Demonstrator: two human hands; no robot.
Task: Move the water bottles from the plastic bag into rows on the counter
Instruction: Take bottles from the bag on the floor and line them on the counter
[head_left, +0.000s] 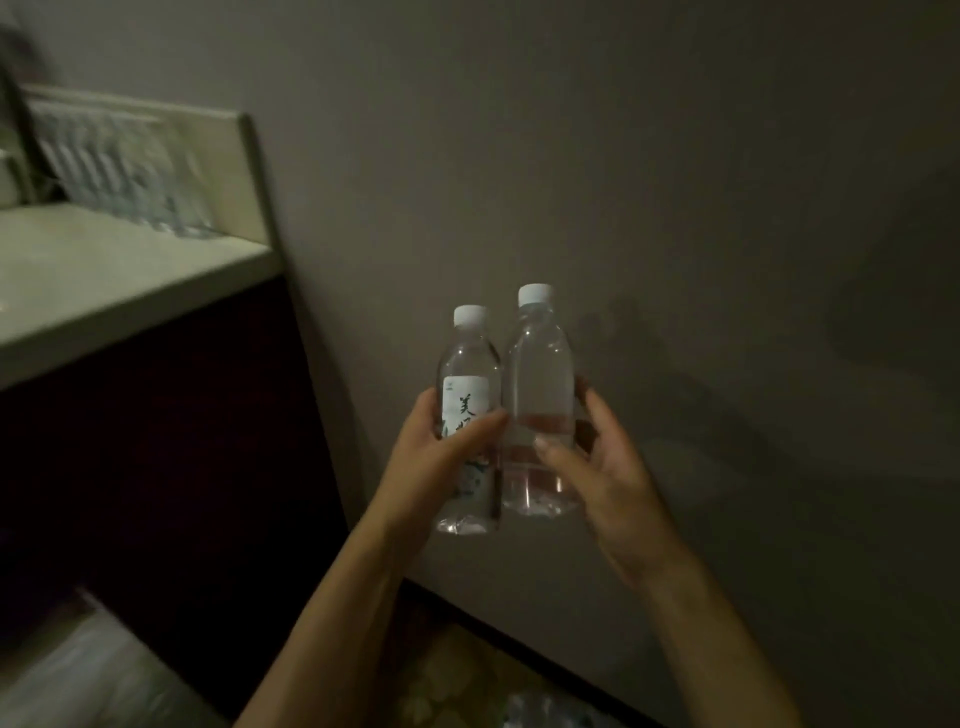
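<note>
Against the wall, your left hand (441, 457) and right hand (597, 467) each grip one full, smooth bottle (467, 395) mid-body; squeeze gently.

Two upright bottles (506, 415) in hands

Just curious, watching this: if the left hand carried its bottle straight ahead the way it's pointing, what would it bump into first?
Probably the grey wall. The left hand holds its labelled bottle upright before it; the counter lies off to the left. Depth is hard to judge.
</note>
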